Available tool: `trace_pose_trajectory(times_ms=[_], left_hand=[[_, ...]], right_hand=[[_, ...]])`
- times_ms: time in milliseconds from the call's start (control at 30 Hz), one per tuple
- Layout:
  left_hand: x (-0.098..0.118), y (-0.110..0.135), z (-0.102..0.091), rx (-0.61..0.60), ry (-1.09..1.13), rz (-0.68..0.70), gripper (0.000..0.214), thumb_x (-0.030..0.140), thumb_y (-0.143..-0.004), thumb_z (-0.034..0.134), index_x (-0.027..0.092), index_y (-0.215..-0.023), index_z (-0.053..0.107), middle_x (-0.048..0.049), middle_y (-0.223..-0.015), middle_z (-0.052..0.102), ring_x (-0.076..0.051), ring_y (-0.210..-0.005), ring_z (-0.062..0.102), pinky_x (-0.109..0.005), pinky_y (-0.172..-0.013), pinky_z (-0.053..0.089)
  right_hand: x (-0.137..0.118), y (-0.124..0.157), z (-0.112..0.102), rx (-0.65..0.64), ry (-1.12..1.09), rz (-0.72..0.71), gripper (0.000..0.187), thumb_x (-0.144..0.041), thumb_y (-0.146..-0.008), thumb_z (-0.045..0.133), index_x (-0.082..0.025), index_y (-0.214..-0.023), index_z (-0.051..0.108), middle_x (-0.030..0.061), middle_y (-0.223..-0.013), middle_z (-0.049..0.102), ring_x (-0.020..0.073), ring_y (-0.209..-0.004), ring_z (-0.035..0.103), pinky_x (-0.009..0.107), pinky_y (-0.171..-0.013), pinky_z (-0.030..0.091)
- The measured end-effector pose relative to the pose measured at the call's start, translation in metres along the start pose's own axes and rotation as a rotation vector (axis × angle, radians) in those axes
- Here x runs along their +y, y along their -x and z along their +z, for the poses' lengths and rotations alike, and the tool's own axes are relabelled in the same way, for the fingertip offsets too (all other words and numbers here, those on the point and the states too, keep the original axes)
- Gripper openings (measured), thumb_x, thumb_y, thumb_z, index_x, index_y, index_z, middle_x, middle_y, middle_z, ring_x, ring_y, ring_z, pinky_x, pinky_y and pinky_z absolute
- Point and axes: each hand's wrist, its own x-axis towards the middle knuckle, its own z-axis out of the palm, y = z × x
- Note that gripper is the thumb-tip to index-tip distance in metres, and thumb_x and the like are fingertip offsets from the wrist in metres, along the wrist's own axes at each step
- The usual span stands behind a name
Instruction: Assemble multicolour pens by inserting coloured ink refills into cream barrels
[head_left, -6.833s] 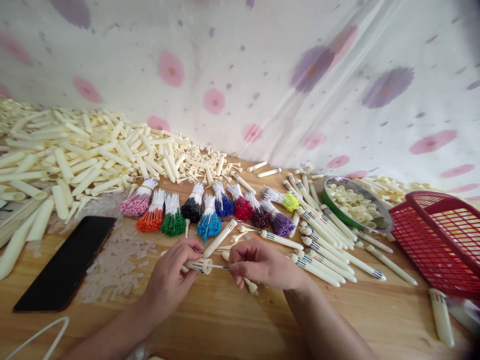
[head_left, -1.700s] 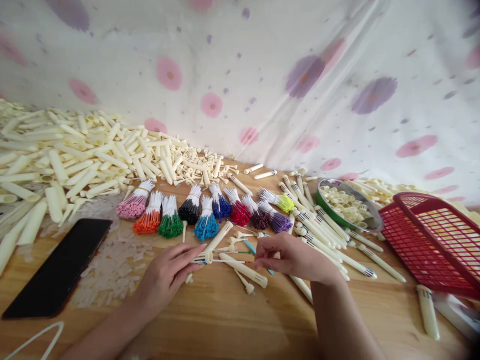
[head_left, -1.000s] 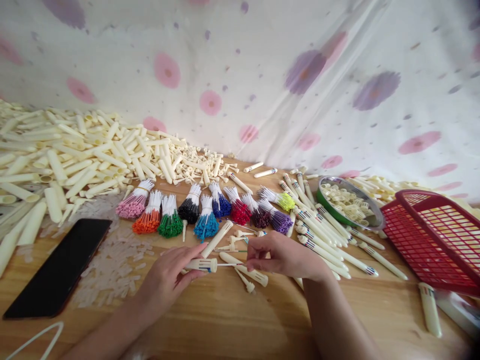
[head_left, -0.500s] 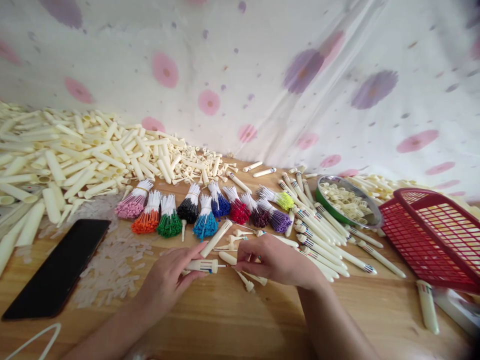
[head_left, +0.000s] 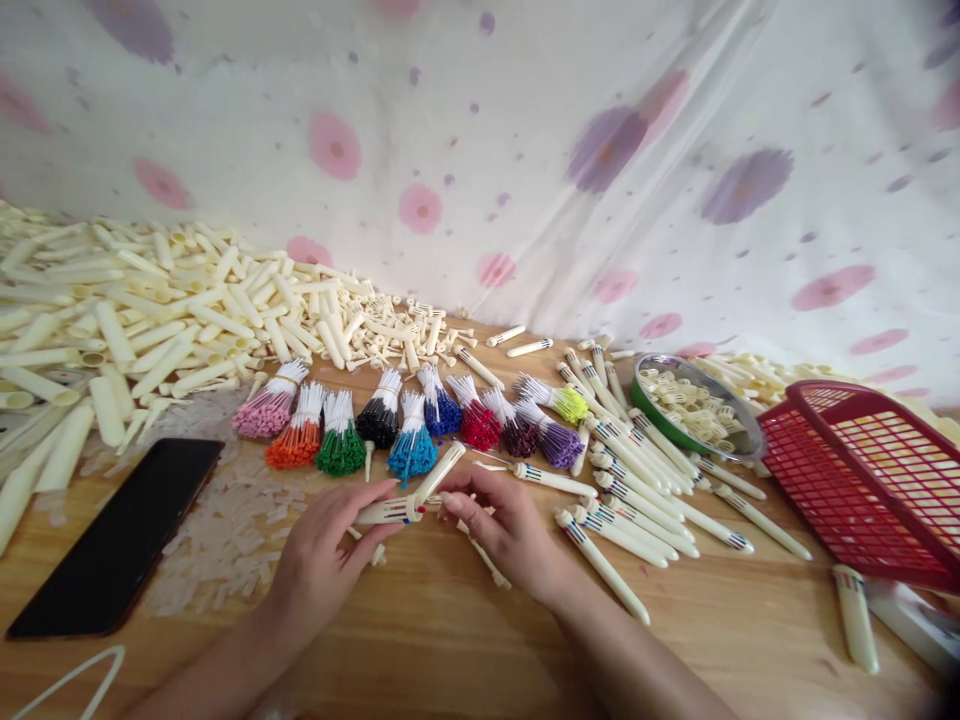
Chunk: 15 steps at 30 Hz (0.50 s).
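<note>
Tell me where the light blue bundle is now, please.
In the head view, left of centre, the light blue bundle lies between the black bundle and the dark blue bundle, just beyond the left hand.

Cream on the held barrel, dark stripes near its end, and a speck of red there, though it's too small to be sure! On to the white-stemmed bundles: pink, orange, green, black, light blue, deep blue, red, maroon, purple, yellow-green! Black phone, red lattice basket, green bowl with silvery rim, and pink and purple flowers across the white sheet!
</note>
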Motion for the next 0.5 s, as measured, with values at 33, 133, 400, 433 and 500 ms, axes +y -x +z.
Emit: trace_pose_trajectory(times_ms=[33,133,400,433,500], left_hand=[[0.000,0.000,0.000,0.011,0.000,-0.005,0.021,0.034,-0.088,0.054,0.021,-0.103,0.061,-0.0054,-0.089,0.073,-0.019,-0.080,0.069,-0.030,-0.074,0.055],[0.001,-0.001,-0.001,0.026,0.008,-0.019,0.014,0.031,-0.086,0.056,0.021,-0.095,0.062,-0.0038,-0.084,0.072,-0.018,-0.077,0.068,-0.029,-0.072,0.055],[-0.001,0.002,-0.001,0.080,0.006,-0.016,0.007,0.023,-0.083,0.059,0.022,-0.090,0.061,-0.0032,-0.084,0.070,-0.019,-0.079,0.067,-0.032,-0.073,0.054],[-0.002,0.002,0.000,0.075,0.010,-0.019,0.007,0.022,-0.083,0.059,0.022,-0.090,0.061,-0.0031,-0.084,0.070,-0.019,-0.080,0.066,-0.032,-0.073,0.054],[-0.001,0.002,0.001,0.066,0.022,-0.023,0.007,0.020,-0.082,0.059,0.022,-0.089,0.062,-0.0028,-0.084,0.070,-0.019,-0.080,0.066,-0.031,-0.074,0.054]], right_hand=[[-0.001,0.001,0.000,-0.002,-0.079,0.050,0.035,-0.049,-0.089,0.046,-0.017,-0.089,0.061,0.0024,-0.072,0.061,0.0110,-0.061,0.052,0.022,-0.054,0.040],[-0.002,0.002,0.004,-0.022,-0.269,0.184,0.034,-0.050,-0.085,0.053,-0.017,-0.086,0.061,0.0003,-0.069,0.058,0.0087,-0.056,0.050,0.019,-0.047,0.037],[-0.002,0.007,0.019,0.014,-0.387,0.305,0.033,-0.049,-0.073,0.066,-0.019,-0.089,0.066,0.0004,-0.068,0.060,0.0095,-0.054,0.051,0.019,-0.042,0.036],[-0.003,0.008,0.020,0.044,-0.337,0.268,0.029,-0.045,-0.075,0.065,-0.020,-0.089,0.067,0.0008,-0.068,0.061,0.0100,-0.054,0.052,0.020,-0.043,0.037],[-0.003,0.009,0.021,0.104,-0.185,0.163,0.019,-0.038,-0.080,0.062,-0.022,-0.087,0.068,0.0017,-0.069,0.063,0.0117,-0.056,0.054,0.022,-0.047,0.040]])
